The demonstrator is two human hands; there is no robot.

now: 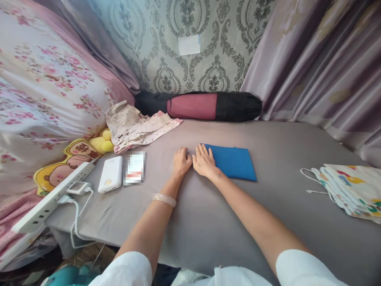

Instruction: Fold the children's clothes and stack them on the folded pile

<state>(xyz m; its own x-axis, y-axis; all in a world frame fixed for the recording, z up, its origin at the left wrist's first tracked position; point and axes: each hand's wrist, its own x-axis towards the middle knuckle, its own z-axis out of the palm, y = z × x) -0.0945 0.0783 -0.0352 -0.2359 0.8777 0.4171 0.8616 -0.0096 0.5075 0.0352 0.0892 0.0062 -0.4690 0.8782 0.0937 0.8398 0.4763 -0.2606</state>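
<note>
A folded blue cloth point(235, 162) lies flat on the grey bed sheet point(214, 214) in the middle of the view. My right hand point(204, 160) rests palm down with fingers stretched out on the cloth's left end. Right beside it, my left hand point(181, 160) lies flat and open on the sheet, just left of the cloth and touching the right hand. A pale bangle point(164, 199) circles my left wrist. Neither hand holds anything.
A stack of folded colourful cloths point(351, 194) sits at the right. Left lie a white power bank point(110, 174), a blurred card point(134, 168), a power strip point(53, 196) with cable, crumpled beige clothes point(137, 125) and a cartoon cushion point(59, 171). A black-and-pink roll point(199, 105) lies by the wall.
</note>
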